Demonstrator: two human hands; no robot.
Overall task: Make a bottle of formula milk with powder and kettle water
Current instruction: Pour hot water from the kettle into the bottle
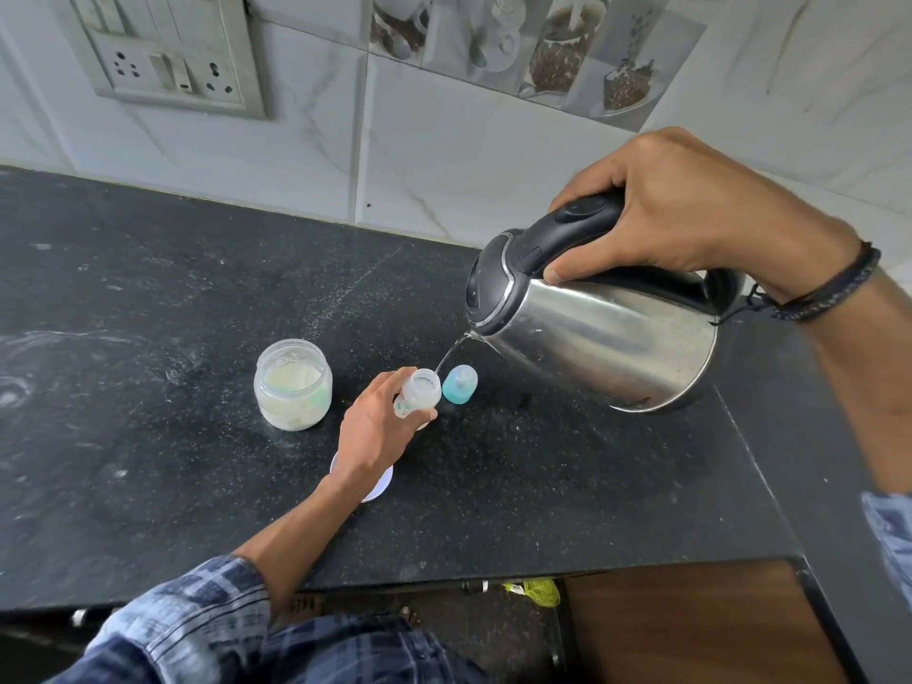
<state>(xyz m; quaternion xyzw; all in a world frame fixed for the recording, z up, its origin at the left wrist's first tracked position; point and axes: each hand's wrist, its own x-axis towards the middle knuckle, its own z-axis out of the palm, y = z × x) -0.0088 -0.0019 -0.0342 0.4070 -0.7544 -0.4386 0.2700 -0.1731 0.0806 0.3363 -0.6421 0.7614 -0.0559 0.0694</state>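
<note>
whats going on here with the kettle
Someone is making formula. The right hand grips the kettle by its handle and tips it, so a thin stream of water runs into the small open bottle, which the left hand holds. On the black counter an open jar of pale powder stands left of the bottle, a blue cap sits just right of it, and a white lid lies under the left wrist.

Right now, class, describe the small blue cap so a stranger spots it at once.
On the black countertop, look below the tilted steel kettle. The cap stands just right of the bottle that the left hand holds. It alone is blue; bottle and jar are whitish.
</note>
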